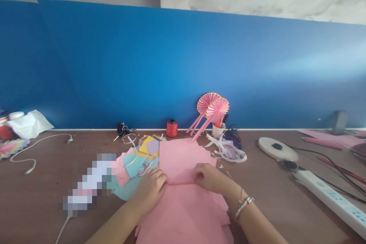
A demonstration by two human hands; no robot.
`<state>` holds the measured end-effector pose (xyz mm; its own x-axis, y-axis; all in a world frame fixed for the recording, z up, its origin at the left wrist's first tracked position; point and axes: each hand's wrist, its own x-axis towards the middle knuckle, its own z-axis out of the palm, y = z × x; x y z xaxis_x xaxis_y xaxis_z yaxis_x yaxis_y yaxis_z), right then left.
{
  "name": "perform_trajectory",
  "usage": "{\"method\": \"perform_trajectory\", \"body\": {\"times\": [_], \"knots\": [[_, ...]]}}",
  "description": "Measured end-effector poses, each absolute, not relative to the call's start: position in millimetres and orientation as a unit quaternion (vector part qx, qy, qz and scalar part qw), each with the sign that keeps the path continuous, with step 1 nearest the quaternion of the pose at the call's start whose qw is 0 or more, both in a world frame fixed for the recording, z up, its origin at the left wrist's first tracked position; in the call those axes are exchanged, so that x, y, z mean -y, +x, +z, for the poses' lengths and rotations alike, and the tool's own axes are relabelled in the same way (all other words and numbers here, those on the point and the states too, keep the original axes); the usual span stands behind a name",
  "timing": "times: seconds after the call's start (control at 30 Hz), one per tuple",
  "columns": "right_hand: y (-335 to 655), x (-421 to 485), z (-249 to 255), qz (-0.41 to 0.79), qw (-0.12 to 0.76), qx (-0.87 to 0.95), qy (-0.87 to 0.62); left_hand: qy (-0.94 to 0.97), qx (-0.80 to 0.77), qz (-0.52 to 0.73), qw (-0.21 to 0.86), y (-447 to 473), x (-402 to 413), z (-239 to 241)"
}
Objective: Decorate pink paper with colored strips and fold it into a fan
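Observation:
A pink sheet of paper (183,160) lies on a stack of pink paper (185,217) in front of me, its far part lifted along a crease. My left hand (150,190) presses the crease at the sheet's left side with its fingers curled down on it. My right hand (210,177), with bracelets at the wrist, pinches the same crease at the right side. Both hands hold the pink sheet down on the brown table (42,198).
Coloured paper squares (143,156) lie left of the sheet. At the back stand two pink paper fans (213,108) by a white cup (217,130), a red thread spool (172,128), scissors (122,131) and white strips (228,150). A power strip (328,194) runs at right, a white cable (34,152) at left.

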<state>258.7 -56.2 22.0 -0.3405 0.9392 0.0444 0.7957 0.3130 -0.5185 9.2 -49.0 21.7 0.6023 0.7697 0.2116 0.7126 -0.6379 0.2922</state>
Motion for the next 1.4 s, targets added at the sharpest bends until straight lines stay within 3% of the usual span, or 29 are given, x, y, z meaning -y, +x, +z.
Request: {"method": "perform_trajectory", "body": {"times": [0.3, 0.7, 1.4], "knots": [[265, 51, 18, 0.267, 0.191, 0.77, -0.548, 0.844, -0.463, 0.19, 0.193, 3, 45, 23], [263, 44, 8, 0.231, 0.194, 0.734, -0.608, 0.812, -0.509, 0.231, 0.169, 3, 37, 11], [260, 44, 4, 0.233, 0.196, 0.7, -0.646, 0.809, -0.538, 0.186, 0.144, 6, 37, 11]]}}
